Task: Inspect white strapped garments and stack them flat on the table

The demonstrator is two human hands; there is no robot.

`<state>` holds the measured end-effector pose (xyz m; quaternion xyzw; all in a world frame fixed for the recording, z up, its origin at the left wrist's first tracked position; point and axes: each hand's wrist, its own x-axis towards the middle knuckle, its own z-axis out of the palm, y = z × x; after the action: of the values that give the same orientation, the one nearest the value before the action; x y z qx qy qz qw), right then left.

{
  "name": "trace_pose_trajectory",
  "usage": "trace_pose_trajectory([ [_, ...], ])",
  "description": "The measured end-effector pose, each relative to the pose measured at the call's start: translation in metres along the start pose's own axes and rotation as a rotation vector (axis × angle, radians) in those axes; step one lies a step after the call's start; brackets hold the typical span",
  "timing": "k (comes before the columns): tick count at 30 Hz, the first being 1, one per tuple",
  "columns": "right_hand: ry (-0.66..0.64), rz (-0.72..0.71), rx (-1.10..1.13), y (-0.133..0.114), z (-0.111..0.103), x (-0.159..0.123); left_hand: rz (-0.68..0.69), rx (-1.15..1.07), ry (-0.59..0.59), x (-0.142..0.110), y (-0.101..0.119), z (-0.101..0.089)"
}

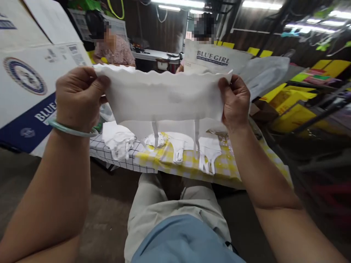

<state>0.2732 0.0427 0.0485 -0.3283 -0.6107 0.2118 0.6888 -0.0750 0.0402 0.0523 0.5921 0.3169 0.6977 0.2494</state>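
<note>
I hold a white knitted garment [164,96] stretched wide in front of me, its scalloped edge on top and thin straps hanging from its lower edge. My left hand [78,96] grips its left end with closed fingers; a pale green bangle [71,128] sits on that wrist. My right hand [236,100] pinches its right end. Below it, more white garments [120,138] lie on a table with a yellow and white checked cloth [164,160].
A large carton printed in blue [24,84] stands at the left. Two other people sit behind a far table [153,55]. A white "BLUE GIRL" packet [212,56] and a plastic bag [263,75] lie behind the garment. Yellow boxes [290,106] are stacked at the right.
</note>
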Motion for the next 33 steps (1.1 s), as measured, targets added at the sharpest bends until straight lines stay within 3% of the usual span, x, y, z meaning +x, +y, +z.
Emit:
trace_pose_trajectory([
  [4, 0.128, 0.036, -0.142, -0.024, -0.057, -0.060, -0.163, -0.074, -0.152, -0.037, -0.012, 0.042],
  [8, 0.255, 0.286, -0.121, -0.021, -0.092, -0.122, -0.401, -0.060, -0.311, -0.070, -0.037, 0.074],
  [10, 0.295, 0.445, -0.064, -0.003, -0.104, -0.139, -0.518, -0.028, -0.369, -0.073, -0.060, 0.092],
  [13, 0.336, 0.620, -0.063, 0.045, -0.114, -0.140, -0.650, 0.028, -0.405, -0.067, -0.109, 0.123],
  [17, 0.282, 0.842, -0.374, 0.116, -0.116, -0.128, -0.851, 0.284, -0.396, -0.068, -0.180, 0.160],
  [19, 0.236, 0.915, -0.476, 0.140, -0.117, -0.128, -0.911, 0.380, -0.393, -0.076, -0.204, 0.168],
  [22, 0.218, 0.942, -0.500, 0.155, -0.122, -0.136, -0.926, 0.417, -0.395, -0.085, -0.221, 0.168],
  [28, 0.147, 0.880, -0.554, 0.155, -0.133, -0.145, -0.961, 0.392, -0.419, -0.074, -0.224, 0.161],
  [33, 0.113, 0.836, -0.667, 0.168, -0.136, -0.126, -0.910, 0.393, -0.394, -0.060, -0.225, 0.176],
])
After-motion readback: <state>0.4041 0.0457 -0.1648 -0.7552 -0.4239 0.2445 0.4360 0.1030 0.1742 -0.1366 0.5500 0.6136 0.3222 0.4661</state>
